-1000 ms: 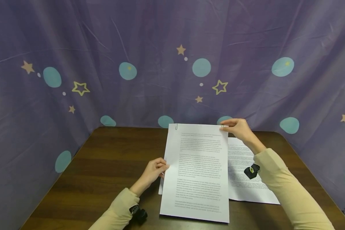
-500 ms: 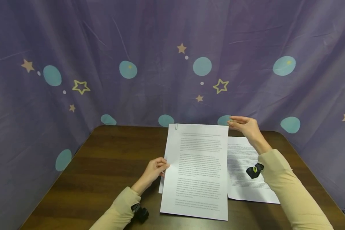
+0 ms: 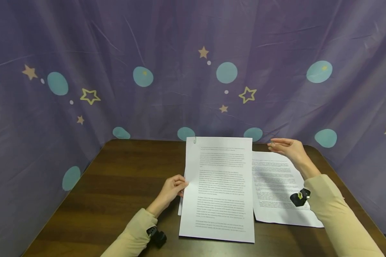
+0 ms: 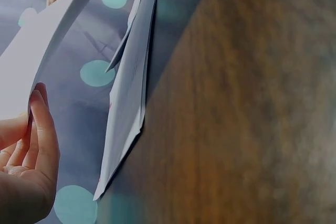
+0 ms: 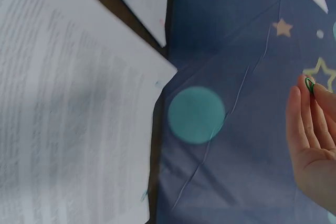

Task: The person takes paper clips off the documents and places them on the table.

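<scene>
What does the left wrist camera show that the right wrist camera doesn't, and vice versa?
Only the left wrist view shows the left hand, pinching the edge of held paper. Only the right wrist view shows printed lines and the green clip the right hand pinches. Both show the right hand, the wooden table and the patterned curtain.

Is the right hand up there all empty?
No, the right hand pinches a little green paper clip between thumb and finger.

A brown wooden table lies under the grips of left hand and right hand. Beyond both hangs a purple curtain, its blue circle just left of the right grip, its yellow star higher up.
</scene>
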`<move>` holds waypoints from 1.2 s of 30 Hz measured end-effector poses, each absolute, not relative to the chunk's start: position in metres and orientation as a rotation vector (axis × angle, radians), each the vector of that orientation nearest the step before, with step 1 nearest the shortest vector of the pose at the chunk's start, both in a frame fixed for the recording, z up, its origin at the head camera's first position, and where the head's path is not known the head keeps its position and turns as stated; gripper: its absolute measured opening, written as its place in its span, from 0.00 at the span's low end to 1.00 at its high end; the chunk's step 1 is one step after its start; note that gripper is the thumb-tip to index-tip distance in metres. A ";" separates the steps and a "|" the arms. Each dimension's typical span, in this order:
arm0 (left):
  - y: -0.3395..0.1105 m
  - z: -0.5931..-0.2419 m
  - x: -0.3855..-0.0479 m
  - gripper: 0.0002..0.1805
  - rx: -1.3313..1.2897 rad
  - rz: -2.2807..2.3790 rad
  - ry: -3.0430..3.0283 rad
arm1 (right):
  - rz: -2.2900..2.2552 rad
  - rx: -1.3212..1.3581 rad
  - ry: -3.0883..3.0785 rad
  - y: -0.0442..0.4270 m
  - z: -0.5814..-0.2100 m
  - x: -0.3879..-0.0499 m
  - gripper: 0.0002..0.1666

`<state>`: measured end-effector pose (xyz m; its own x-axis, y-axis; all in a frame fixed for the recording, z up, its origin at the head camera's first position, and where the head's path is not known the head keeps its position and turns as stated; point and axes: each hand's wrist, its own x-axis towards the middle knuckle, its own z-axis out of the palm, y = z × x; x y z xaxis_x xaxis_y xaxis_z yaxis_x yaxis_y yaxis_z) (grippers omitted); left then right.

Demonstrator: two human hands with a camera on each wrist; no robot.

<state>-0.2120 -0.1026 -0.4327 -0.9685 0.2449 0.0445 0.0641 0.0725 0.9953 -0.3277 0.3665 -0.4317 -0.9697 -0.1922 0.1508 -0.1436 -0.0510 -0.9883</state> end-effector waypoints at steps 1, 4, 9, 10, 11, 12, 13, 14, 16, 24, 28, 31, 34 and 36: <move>-0.103 -0.433 -0.212 0.06 0.313 2.031 2.196 | -2.242 -0.376 2.110 0.379 -0.445 -0.335 0.19; -0.103 -0.433 -0.212 0.06 0.301 2.036 2.196 | -2.226 -0.312 2.242 0.397 -0.465 -0.338 0.21; -0.102 -0.433 -0.212 0.06 0.293 2.043 2.179 | -2.128 -0.112 2.509 0.420 -0.492 -0.337 0.28; -0.102 -0.433 -0.212 0.06 0.291 2.046 2.175 | -2.156 -0.106 2.487 0.425 -0.497 -0.336 0.28; -0.102 -0.432 -0.212 0.06 0.288 2.047 2.174 | -2.187 -0.109 2.459 0.429 -0.500 -0.336 0.28; -0.102 -0.432 -0.212 0.06 0.283 2.046 2.176 | -2.216 -0.118 2.429 0.433 -0.502 -0.334 0.28; -0.102 -0.432 -0.212 0.06 0.279 2.047 2.178 | -2.237 -0.124 2.408 0.435 -0.503 -0.332 0.26; -0.102 -0.431 -0.212 0.06 0.275 2.048 2.178 | -2.261 -0.124 2.390 0.437 -0.503 -0.329 0.26; -0.102 -0.431 -0.212 0.06 0.265 2.049 2.183 | -2.287 -0.099 2.379 0.440 -0.503 -0.322 0.23; -0.103 -0.440 -0.219 0.07 0.259 2.063 2.149 | -2.184 0.065 2.483 0.451 -0.503 -0.296 0.26; -0.104 -0.450 -0.225 0.08 0.259 2.077 2.135 | -2.120 0.146 2.501 0.455 -0.500 -0.284 0.21; -0.105 -0.453 -0.226 0.08 0.283 2.071 2.156 | -2.036 0.168 2.525 0.446 -0.483 -0.266 0.16; -0.106 -0.454 -0.225 0.08 0.298 2.062 2.173 | -1.961 0.186 2.556 0.431 -0.459 -0.244 0.15; -0.106 -0.454 -0.225 0.07 0.298 2.051 2.182 | -1.925 0.165 2.584 0.426 -0.450 -0.234 0.14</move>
